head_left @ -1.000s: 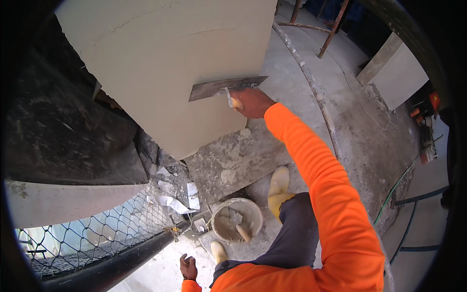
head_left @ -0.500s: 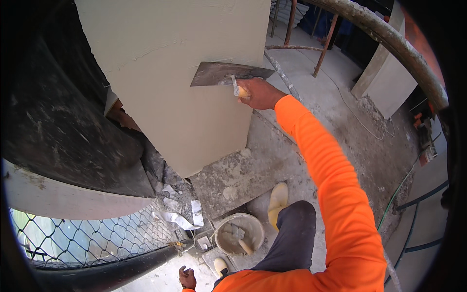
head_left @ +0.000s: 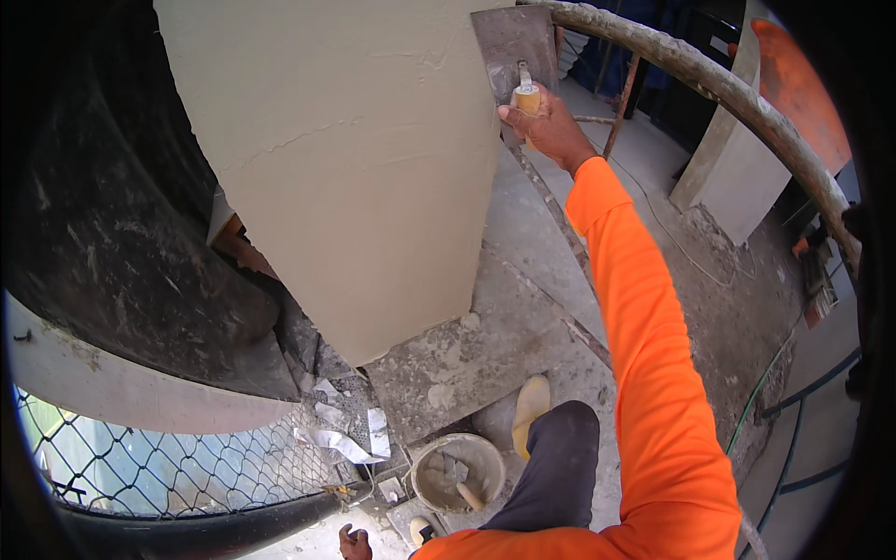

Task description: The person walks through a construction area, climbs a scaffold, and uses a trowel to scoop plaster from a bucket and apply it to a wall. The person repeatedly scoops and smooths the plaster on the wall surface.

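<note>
Plastering at column corner, trowel in right hand.

Right hand [head_left: 546, 126], orange sleeve, fingers clamped round wooden handle of steel trowel [head_left: 513, 47]; blade lies flat vs. upper right edge of smooth beige column [head_left: 345, 159]. Left hand [head_left: 353, 541] low at bottom edge, away from the work; fingers look curled, can't tell if holding anything. Bucket [head_left: 457, 471] w/ wet mortar and a small tool stands on concrete floor [head_left: 523, 308] near column base, just beside person's yellow boot [head_left: 530, 411]. Wire mesh [head_left: 168, 467] lower left; curved pipe [head_left: 709, 84] upper right.
</note>
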Demonstrator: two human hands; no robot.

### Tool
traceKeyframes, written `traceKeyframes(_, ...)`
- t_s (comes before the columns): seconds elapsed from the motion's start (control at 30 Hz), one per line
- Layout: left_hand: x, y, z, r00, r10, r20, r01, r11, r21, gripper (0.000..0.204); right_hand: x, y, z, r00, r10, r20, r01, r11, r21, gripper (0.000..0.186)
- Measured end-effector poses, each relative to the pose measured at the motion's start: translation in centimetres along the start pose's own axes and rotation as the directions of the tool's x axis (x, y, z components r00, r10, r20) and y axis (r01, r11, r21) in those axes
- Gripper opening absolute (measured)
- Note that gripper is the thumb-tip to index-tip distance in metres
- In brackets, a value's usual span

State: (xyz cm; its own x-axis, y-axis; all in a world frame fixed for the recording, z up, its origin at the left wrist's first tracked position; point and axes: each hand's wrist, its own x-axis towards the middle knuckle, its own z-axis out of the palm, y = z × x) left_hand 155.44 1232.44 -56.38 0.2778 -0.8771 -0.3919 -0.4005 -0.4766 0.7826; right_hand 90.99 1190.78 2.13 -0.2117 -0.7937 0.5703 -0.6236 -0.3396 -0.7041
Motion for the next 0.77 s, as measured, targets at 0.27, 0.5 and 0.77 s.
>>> traceKeyframes(0.27,-0.3,-4.1,-2.6,0.975,-0.219,0.034,0.222,0.966,-0.136,0.042,-10.5,2.3,7.6,0.935,0.318,-0.157,-0.121,0.701,0.703,0.022)
traceKeyframes(0.5,-3.9,2.4,-10.2,0.848,-0.516,-0.122,0.292,0.646,-0.706,0.019,-18.1,10.4,17.6,0.783,0.616,0.088,-0.321,0.279,0.905,0.021)
traceKeyframes(0.77,-3.8,14.6,-23.1,0.713,-0.341,-0.612,-0.159,0.772,-0.616,0.072,-16.0,16.2,18.1,0.828,0.538,0.159,-0.332,0.240,0.912,0.020)
